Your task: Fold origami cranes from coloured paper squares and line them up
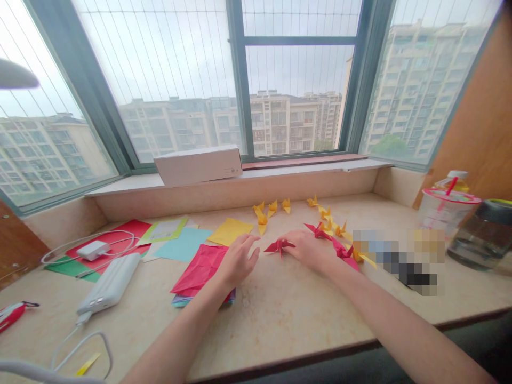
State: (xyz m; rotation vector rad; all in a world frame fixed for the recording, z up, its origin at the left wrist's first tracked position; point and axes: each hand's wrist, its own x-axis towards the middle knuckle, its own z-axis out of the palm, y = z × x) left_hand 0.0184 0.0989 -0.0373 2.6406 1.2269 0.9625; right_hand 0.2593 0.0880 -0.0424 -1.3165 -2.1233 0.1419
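Note:
My right hand [303,246] is low over the stone counter, its fingers closed on the back of a red paper crane [280,245]; the fingertips are partly hidden behind it. To its left, my left hand [239,261] is open and holds nothing, fingers apart, beside a creased red paper sheet [200,269] on top of a stack of coloured paper. Two more red cranes [318,231] lie just past my right hand and beside my right forearm. Several yellow paper cranes [261,218] stand in two groups farther back.
Loose yellow paper [231,231] and light blue paper [184,244] lie left of centre. A white power bank [109,282] with a cable and a white charger [93,249] are at the left. A plastic cup [444,213] and a dark-lidded jar [482,240] stand right. A white box [198,165] rests on the sill.

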